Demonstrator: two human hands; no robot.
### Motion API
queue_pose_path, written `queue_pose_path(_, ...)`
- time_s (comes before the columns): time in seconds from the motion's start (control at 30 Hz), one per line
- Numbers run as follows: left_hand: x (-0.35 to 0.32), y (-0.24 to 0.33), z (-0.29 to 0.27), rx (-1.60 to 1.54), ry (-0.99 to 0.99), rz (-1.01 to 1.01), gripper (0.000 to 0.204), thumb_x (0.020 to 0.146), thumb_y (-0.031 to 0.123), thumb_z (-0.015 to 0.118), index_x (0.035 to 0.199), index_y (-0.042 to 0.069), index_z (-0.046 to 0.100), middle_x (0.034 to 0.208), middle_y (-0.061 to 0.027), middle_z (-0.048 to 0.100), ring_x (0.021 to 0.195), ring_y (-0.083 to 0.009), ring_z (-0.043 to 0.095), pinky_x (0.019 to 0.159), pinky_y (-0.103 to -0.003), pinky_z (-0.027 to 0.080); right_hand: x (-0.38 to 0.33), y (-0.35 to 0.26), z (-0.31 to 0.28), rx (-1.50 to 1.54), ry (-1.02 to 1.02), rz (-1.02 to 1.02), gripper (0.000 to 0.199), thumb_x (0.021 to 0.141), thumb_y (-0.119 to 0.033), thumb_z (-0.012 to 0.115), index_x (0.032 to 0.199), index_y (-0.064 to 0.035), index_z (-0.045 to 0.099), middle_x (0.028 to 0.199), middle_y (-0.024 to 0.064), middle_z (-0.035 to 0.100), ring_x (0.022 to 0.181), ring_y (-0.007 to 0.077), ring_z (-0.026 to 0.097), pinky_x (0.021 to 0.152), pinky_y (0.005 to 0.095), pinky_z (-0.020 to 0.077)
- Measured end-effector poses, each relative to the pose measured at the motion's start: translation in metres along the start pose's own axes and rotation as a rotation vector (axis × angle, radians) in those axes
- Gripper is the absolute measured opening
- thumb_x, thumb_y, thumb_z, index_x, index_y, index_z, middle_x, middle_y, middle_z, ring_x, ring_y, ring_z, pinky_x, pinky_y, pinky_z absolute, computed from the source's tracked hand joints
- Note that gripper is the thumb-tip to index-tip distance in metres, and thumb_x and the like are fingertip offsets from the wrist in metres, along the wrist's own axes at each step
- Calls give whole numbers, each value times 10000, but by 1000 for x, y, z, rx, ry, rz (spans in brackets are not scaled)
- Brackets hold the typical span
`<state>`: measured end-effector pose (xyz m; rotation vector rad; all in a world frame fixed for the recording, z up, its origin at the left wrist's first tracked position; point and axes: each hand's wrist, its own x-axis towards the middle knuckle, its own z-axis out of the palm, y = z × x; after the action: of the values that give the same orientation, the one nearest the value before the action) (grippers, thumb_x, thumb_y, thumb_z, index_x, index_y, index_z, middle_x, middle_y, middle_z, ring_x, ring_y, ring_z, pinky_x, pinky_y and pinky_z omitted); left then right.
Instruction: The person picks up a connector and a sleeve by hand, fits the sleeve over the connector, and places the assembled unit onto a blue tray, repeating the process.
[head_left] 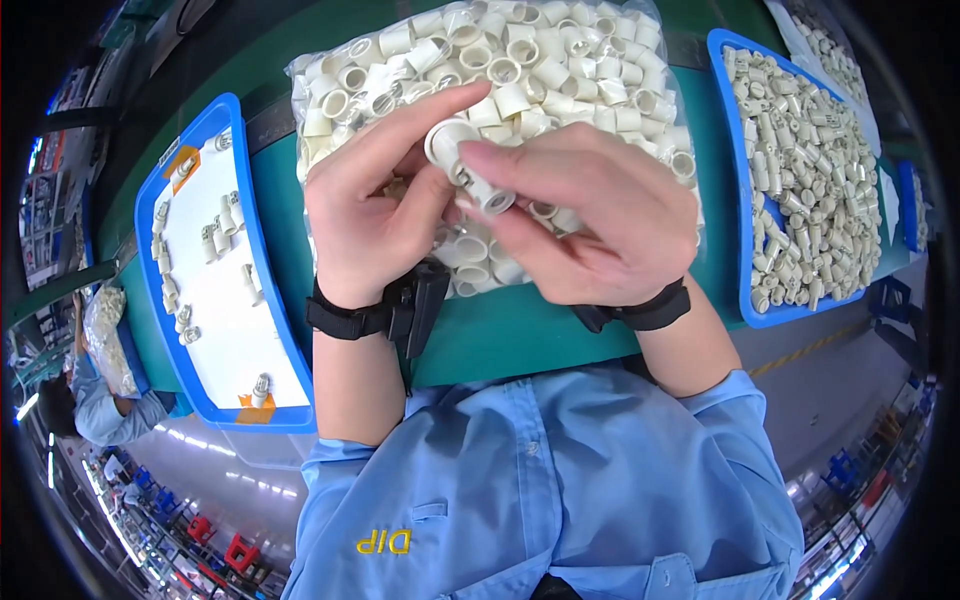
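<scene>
Above a clear plastic bag (560, 75) of loose cream plastic sleeves, my two hands are together. Between the thumb and fingers of my left hand (370, 200) is a white plastic sleeve with a round flared end (446, 140); the index finger stretches out past it. My right hand (600, 215) pinches a small white cylindrical plastic part (488, 196) with thumb and fingers. This part meets the sleeve end to end, and the two look in line, tilted. How far one sits inside the other is hidden by my fingers.
To the left, a blue tray (150, 230) with a white lining holds several small cylindrical parts and orange tape. A blue bin (745, 250) heaped with small cream parts stands at the right. Under them is a green tabletop (500, 340). Another person (105, 405) sits at far left.
</scene>
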<state>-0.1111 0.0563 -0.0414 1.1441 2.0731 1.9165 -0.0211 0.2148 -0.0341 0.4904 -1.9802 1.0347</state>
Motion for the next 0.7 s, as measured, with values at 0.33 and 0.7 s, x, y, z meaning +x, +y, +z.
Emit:
queue_pose_path(0.33, 0, -6, 1, 101, 39, 78, 542, 682, -163, 568, 1134, 80, 743, 800, -20, 683, 540, -28, 519, 485, -194, 403, 0, -5, 2, -57, 20, 13, 388, 677, 79, 788, 1054, 19, 718, 812, 108, 694, 628, 164, 653, 532, 238, 502)
queue_pose_path(0.7, 3, -4, 1, 242, 8, 154, 524, 650, -131, 579, 1082, 105, 758, 756, -24, 667, 537, -70, 520, 497, -220, 405, 2, -4, 5, -30, 55, 97, 343, 683, 97, 775, 1015, 29, 726, 755, 94, 670, 570, 146, 629, 492, 225, 477)
